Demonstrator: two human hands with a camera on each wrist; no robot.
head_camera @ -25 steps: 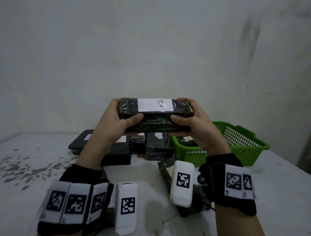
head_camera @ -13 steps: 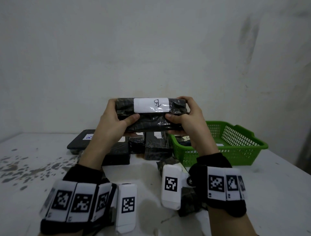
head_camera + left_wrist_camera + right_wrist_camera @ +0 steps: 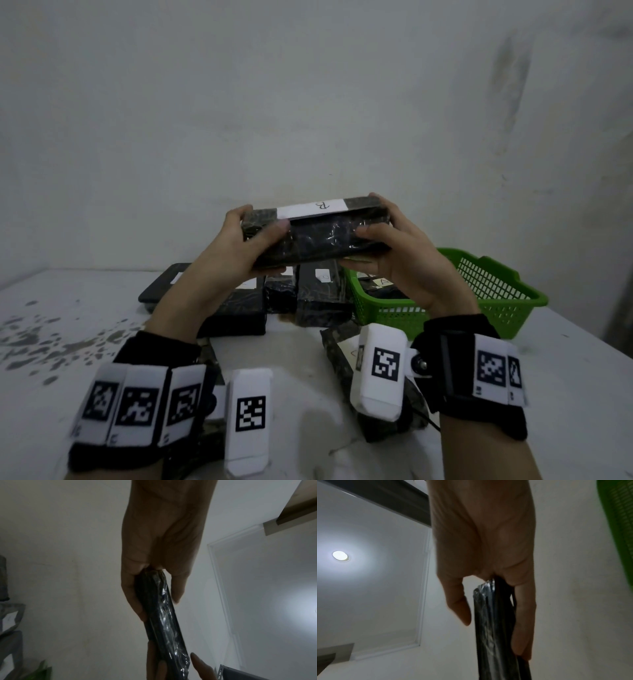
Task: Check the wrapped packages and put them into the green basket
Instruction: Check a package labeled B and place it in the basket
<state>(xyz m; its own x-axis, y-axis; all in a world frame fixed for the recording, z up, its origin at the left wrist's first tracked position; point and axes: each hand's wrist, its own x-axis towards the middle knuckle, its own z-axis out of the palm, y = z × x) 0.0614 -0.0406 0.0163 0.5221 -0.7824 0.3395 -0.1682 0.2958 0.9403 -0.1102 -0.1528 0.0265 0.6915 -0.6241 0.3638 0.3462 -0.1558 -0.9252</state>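
Note:
A black plastic-wrapped package (image 3: 322, 236) with a white label marked "B" is held up in the air above the table. My left hand (image 3: 246, 240) grips its left end, thumb on the near face. My right hand (image 3: 387, 236) grips its right end the same way. The package (image 3: 164, 615) runs between thumb and fingers in the left wrist view, and the right wrist view shows the package (image 3: 494, 622) edge-on. The green basket (image 3: 493, 298) stands at the right on the table, with a labelled wrapped package (image 3: 380, 287) inside it.
Several more black wrapped packages (image 3: 322, 294) lie in a row on the white table (image 3: 68, 342) behind my hands, left of the basket. Another wrapped package (image 3: 339, 349) lies near my right wrist. A plain wall stands close behind.
Both hands have tipped the package, so its labelled face has turned from facing me to facing upward. The package has also shifted slightly to the right.

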